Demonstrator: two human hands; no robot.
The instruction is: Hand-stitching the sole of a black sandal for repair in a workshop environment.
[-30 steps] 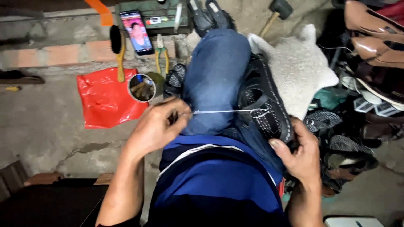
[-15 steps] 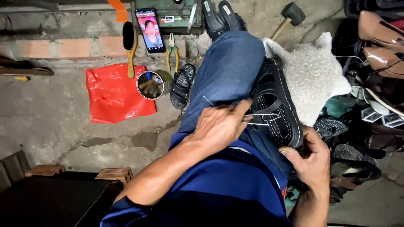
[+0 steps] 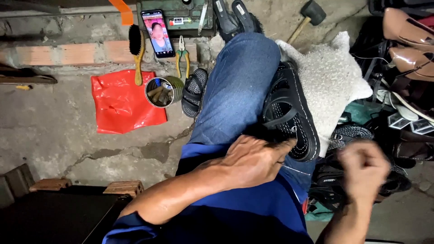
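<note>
**Black sandal on the knee, both hands at its near end**

Blue cloth fills the near edge, and just beyond it the left hand lies flat across the lap, fingers together and stretched toward the sandal, fingertips touching its near end. It grips nothing that can be seen. Right of that hand, a little apart, the right hand is blurred and curled into a fist; what it holds, if anything, cannot be told. A thin pale thread runs from the sandal's near end toward the fist.

The sandal is black with white stitching round the sole and rests lengthwise on the jeans, just beyond the left fingertips. A white cushion sits beside it, beyond the right hand. Dark shoes pile up further right.

Left of the left hand, on the concrete floor, lies a red bag with a tin of tools at its edge and a second sandal just beside the tin. Beyond these are a brush, pliers, a phone with a lit screen, and, far right, a mallet.
</note>
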